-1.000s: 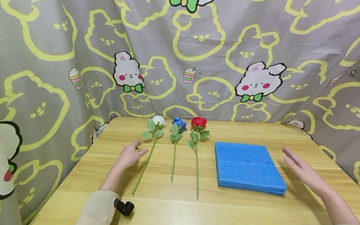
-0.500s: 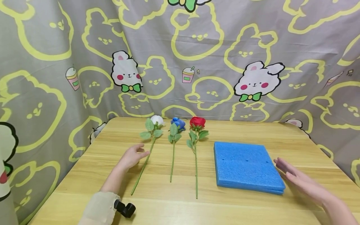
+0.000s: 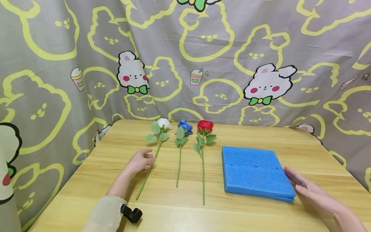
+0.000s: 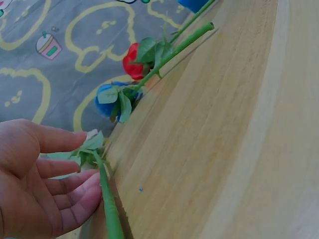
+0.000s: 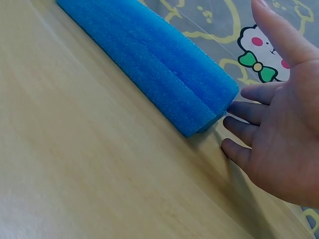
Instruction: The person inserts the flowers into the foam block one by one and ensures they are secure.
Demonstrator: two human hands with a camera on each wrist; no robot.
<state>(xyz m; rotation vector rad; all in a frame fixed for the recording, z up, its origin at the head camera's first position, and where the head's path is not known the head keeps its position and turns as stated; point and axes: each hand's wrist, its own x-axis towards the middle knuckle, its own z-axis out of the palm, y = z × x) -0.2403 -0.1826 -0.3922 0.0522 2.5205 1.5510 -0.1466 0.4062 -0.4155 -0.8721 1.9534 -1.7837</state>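
On the table's left side lies an artificial white rose (image 3: 163,123) with a long green stem (image 4: 107,199). My left hand (image 3: 140,162) is at that stem, its fingertips right beside it, thumb and fingers apart and loosely bent in the left wrist view. To the right lie a blue rose (image 3: 185,127) and a red rose (image 3: 205,126), stems toward me. A thick blue foam block (image 3: 256,172) with small holes in its top rests flat at the right. My right hand (image 3: 314,191) is at its right side, fingers extended and fingertips close to its edge (image 5: 214,94).
The wooden table (image 3: 174,216) reaches back to a grey patterned curtain (image 3: 162,38), which also hangs on both sides. A small black device (image 3: 131,213) is fixed at the left sleeve (image 3: 105,212).
My left hand has moved right to the white rose's stem. My right hand has come left and lower, up to the foam block's side. Flowers and block stay put.
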